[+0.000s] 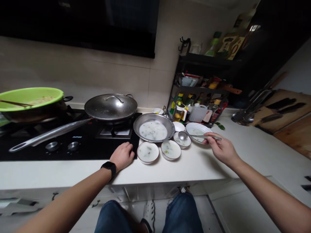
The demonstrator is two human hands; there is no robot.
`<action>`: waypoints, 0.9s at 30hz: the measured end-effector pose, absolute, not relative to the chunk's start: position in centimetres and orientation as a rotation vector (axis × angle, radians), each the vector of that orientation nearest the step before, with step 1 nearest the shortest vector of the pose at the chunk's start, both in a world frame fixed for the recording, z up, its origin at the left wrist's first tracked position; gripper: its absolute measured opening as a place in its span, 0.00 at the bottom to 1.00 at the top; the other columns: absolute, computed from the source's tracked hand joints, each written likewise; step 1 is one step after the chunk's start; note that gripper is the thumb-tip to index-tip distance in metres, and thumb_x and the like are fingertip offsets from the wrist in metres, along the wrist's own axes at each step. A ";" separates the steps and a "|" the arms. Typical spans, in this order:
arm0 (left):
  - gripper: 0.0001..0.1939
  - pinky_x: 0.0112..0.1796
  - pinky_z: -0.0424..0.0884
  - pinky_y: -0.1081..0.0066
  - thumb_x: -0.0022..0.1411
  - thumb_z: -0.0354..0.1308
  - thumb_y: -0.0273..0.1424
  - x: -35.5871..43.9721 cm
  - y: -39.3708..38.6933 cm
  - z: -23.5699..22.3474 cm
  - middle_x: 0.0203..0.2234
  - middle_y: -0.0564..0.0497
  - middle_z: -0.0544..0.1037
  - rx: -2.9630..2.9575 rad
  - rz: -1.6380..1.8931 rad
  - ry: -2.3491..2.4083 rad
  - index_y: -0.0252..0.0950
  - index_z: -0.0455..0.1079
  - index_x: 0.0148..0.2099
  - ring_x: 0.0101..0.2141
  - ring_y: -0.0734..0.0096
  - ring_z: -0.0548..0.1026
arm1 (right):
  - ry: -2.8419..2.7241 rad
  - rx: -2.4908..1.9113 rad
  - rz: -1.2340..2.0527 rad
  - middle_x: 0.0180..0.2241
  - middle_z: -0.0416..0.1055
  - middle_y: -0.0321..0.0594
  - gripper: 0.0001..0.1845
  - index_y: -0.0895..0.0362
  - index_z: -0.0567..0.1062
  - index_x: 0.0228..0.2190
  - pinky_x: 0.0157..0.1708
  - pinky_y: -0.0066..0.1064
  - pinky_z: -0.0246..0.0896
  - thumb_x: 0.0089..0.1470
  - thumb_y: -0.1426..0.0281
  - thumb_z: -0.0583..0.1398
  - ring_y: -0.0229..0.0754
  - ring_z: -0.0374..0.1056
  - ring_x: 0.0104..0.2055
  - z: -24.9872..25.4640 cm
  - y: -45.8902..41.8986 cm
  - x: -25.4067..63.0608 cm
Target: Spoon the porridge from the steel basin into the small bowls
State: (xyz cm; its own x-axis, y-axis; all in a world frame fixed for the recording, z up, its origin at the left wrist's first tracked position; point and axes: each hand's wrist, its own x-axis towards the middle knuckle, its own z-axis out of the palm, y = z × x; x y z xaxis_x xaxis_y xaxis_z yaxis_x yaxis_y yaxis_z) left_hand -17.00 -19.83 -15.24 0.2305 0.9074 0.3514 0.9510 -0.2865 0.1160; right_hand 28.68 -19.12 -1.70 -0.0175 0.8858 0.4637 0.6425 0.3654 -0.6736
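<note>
My left hand (pixel 122 156) rests, holding nothing, at the counter edge beside the black cooktop, next to a small white bowl of milky soup (pixel 147 152). A second filled bowl (pixel 170 149) stands to its right. My right hand (pixel 222 149) grips a metal spoon (pixel 206 137), whose far end reaches into a ribbed white bowl (pixel 197 131). A steel basin (pixel 154 127) holds more milky soup. A metal ladle (pixel 182 135) sits in a shallow bowl (pixel 181 143), and a small white bowl (pixel 179 126) stands behind it.
A lidded wok (pixel 110 106) stands on the cooktop (pixel 73 144), with a green basin (pixel 30 98) at the left. Behind the bowls is a black rack (pixel 201 87) of bottles. Knives lie on a wooden board (pixel 282 110) at the right.
</note>
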 end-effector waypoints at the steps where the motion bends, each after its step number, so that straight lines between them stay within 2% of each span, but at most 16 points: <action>1: 0.08 0.45 0.71 0.59 0.66 0.51 0.29 -17.0 -19.8 -15.2 0.35 0.44 0.75 -2.366 -0.540 -1.796 0.40 0.69 0.35 0.39 0.57 0.74 | -1.693 -1.354 0.399 0.29 0.81 0.40 0.07 0.52 0.79 0.40 0.44 0.40 0.77 0.59 0.66 0.64 0.47 0.78 0.33 -2.3 -19.0 28.7; 6: 0.08 0.45 0.71 0.59 0.66 0.51 0.29 -17.1 -19.8 -15.3 0.35 0.44 0.75 -2.369 -0.545 -1.776 0.39 0.69 0.35 0.39 0.57 0.74 | -1.302 -1.417 0.697 0.22 0.79 0.36 0.02 0.53 0.75 0.37 0.32 0.32 0.77 0.62 0.72 0.61 0.43 0.77 0.25 -3.7 -18.0 28.2; 10: 0.07 0.45 0.71 0.59 0.65 0.51 0.29 -17.1 -19.8 -15.4 0.35 0.44 0.75 -2.364 -0.552 -1.780 0.39 0.69 0.35 0.39 0.57 0.74 | -1.022 -1.451 0.808 0.20 0.78 0.39 0.05 0.55 0.74 0.34 0.26 0.28 0.76 0.62 0.76 0.60 0.43 0.77 0.22 -3.5 -17.5 28.4; 14: 0.07 0.45 0.71 0.59 0.65 0.51 0.29 -17.0 -19.8 -15.2 0.35 0.44 0.75 -2.370 -0.551 -1.790 0.39 0.69 0.35 0.39 0.57 0.74 | -0.893 -1.424 0.857 0.20 0.77 0.44 0.04 0.58 0.73 0.33 0.24 0.26 0.76 0.62 0.77 0.60 0.43 0.77 0.21 -3.1 -17.4 28.9; 18: 0.07 0.45 0.71 0.58 0.65 0.51 0.29 -17.0 -19.9 -15.0 0.35 0.43 0.75 -2.379 -0.560 -1.805 0.39 0.70 0.35 0.39 0.56 0.74 | -0.876 -1.429 0.841 0.19 0.77 0.44 0.07 0.60 0.73 0.36 0.23 0.25 0.76 0.63 0.80 0.56 0.42 0.77 0.21 -2.5 -17.4 29.2; 27: 0.08 0.45 0.71 0.59 0.65 0.51 0.30 -17.0 -19.8 -15.1 0.35 0.43 0.75 -2.388 -0.560 -1.785 0.39 0.70 0.35 0.40 0.56 0.74 | -0.895 -1.438 0.807 0.19 0.77 0.43 0.11 0.58 0.74 0.33 0.23 0.23 0.76 0.65 0.78 0.54 0.38 0.76 0.20 1.6 -16.7 28.9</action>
State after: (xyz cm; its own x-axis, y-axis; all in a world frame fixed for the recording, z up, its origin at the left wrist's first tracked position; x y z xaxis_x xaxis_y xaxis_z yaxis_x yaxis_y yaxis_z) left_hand -17.04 -19.82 -15.14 0.2416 0.9037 0.3534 0.9436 -0.3038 0.1319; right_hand 28.86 -16.66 1.60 0.4635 0.8857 0.0262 0.0656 -0.0048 -0.9978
